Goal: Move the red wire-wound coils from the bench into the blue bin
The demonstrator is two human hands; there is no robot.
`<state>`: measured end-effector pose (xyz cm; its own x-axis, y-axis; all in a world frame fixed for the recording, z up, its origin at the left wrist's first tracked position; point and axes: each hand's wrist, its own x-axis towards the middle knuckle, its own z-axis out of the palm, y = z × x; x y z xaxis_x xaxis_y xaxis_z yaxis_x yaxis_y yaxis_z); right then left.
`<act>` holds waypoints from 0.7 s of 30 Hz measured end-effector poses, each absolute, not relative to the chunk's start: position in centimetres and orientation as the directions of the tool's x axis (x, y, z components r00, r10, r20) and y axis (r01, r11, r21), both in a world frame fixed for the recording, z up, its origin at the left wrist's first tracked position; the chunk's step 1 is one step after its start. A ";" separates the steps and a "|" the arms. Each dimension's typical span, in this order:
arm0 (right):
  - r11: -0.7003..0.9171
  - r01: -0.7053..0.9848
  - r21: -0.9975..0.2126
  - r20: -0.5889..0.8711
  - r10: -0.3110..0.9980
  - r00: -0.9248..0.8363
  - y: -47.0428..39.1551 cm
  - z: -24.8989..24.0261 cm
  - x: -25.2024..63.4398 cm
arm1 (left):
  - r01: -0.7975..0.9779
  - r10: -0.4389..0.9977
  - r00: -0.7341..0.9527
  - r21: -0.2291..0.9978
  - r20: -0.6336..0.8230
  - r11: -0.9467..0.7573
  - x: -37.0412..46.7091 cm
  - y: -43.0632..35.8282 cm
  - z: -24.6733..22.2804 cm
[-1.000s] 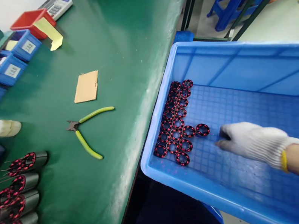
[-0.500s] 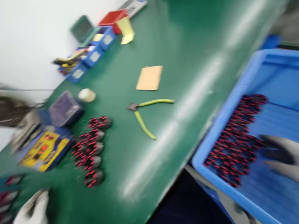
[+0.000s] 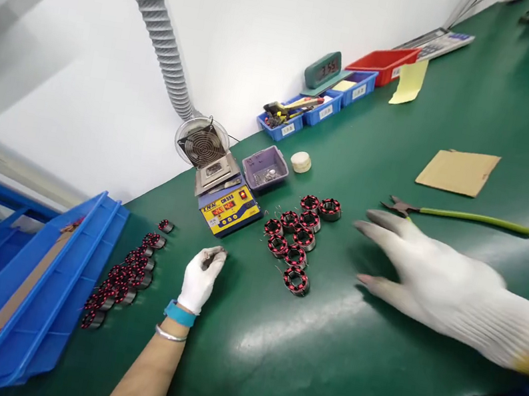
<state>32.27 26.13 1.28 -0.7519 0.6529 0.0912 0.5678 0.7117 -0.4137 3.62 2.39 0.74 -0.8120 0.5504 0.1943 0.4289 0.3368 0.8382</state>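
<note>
Cluster of black ring-shaped cores wound w/ red wire (image 3: 298, 240): approx. eight pcs, lying on green table surface, centre of scene, just right of the yellow-faced unit. Packed close, most touching neighbours. Some lie flat w/ bore up; nearest pc (image 3: 296, 280) tilted, bore toward viewer. Thin wire leads protrude at cluster's left side.

"3:55" on the green clock (image 3: 323, 69); bin labels illegible.
</note>
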 end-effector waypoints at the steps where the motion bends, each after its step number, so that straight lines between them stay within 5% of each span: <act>1: 0.748 0.555 -0.364 0.067 0.616 -0.785 25.9 2.5 29.9 | 0.421 0.568 -0.802 0.848 0.184 0.320 3.6 2.2 0.8; 10: 0.771 0.589 -0.241 -0.109 0.582 -0.806 26.4 4.2 21.8 | 0.330 0.686 -0.724 0.909 0.072 0.254 3.3 1.9 0.8; 21: 0.680 0.726 -0.100 -0.228 0.695 -0.682 25.5 5.9 18.6 | 0.470 0.787 -0.609 0.845 0.100 0.256 4.0 1.6 0.6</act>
<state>18.64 25.53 5.94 -0.6821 0.6946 -0.2284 0.7262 0.6801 -0.1003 4.02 1.55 0.58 -0.6091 0.7867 0.1004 0.4701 0.2562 0.8446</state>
